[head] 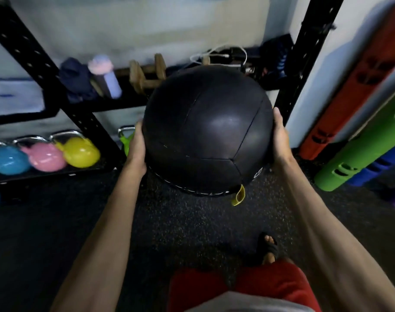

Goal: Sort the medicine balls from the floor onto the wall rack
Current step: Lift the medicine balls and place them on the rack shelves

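A large black medicine ball (206,129) with stitched panels and a small yellow tag hangs in the air in front of me, above the dark floor. My left hand (136,146) presses flat against its left side and my right hand (279,136) presses against its right side, so the ball is carried between both palms. The fingers of both hands wrap behind the ball and are mostly hidden. A black steel rack (79,113) with perforated uprights stands right behind the ball against the wall.
Blue, pink and yellow kettlebells (79,152) sit on the rack's low shelf at left. A bottle (106,77), wooden handles and cables lie on the shelf behind the ball. Red (349,95) and green (358,158) tubes lean at right. My sandalled foot (268,246) stands on speckled floor.
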Demonstrator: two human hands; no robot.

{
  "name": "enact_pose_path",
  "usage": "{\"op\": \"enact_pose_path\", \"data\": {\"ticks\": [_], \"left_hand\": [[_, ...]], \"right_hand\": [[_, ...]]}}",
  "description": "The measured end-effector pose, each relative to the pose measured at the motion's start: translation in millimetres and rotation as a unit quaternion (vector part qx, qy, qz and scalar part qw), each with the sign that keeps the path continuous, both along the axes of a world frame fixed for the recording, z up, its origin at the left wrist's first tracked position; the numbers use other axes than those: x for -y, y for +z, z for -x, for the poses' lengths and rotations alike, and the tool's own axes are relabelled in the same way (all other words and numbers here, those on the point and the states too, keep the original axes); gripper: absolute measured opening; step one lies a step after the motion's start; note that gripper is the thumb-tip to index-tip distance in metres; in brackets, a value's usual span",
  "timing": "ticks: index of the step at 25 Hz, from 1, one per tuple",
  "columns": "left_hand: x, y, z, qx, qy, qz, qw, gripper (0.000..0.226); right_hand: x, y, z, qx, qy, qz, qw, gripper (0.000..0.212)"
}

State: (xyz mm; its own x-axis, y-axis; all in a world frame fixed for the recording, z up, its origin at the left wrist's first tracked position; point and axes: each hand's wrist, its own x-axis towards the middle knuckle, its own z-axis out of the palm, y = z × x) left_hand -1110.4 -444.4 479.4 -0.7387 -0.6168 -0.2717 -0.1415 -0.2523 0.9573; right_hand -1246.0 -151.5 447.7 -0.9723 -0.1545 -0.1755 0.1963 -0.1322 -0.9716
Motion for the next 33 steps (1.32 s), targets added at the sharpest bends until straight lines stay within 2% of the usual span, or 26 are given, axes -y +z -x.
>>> {"op": "enact_pose_path", "data": {"ticks": [5, 9, 13, 16, 20, 25, 29, 31, 33], "left_hand": [[8, 92, -23, -0.142, -0.080, 0.031, 0.986, 0.070], [9, 159, -35, -0.198, -0.065, 0.053, 0.977, 0.080], [1, 241, -45, -0.228, -0.071, 0.076, 0.968, 0.065], [-5, 299, -43, -0.290, -0.098, 0.106, 0.946, 0.064], [-10, 364, -21, -0.346, -0.091, 0.132, 0.924, 0.061], [-25, 451, 30, -0.417, -0.116, 0.123, 0.893, 0.057], [-18, 506, 82, -0.468, -0.123, 0.133, 0.865, 0.066], [-14, 531, 101, -0.481, -0.105, 0.161, 0.855, 0.069], [-14, 553, 111, -0.493, -0.075, 0.190, 0.846, 0.071]], "right_hand": [[-3, 90, -17, -0.109, -0.046, 0.013, 0.993, 0.086], [-2, 169, -19, -0.205, -0.049, 0.018, 0.977, 0.075], [0, 257, -34, -0.296, -0.055, 0.041, 0.953, 0.060], [-2, 317, -32, -0.339, -0.061, 0.061, 0.937, 0.062], [-10, 405, -13, -0.373, -0.095, 0.056, 0.921, 0.078], [-13, 499, 27, -0.444, -0.087, 0.081, 0.888, 0.071], [-11, 566, 67, -0.487, -0.084, 0.097, 0.864, 0.049], [-8, 594, 86, -0.512, -0.073, 0.119, 0.848, 0.036], [-4, 615, 100, -0.529, -0.054, 0.143, 0.835, 0.036]]}}
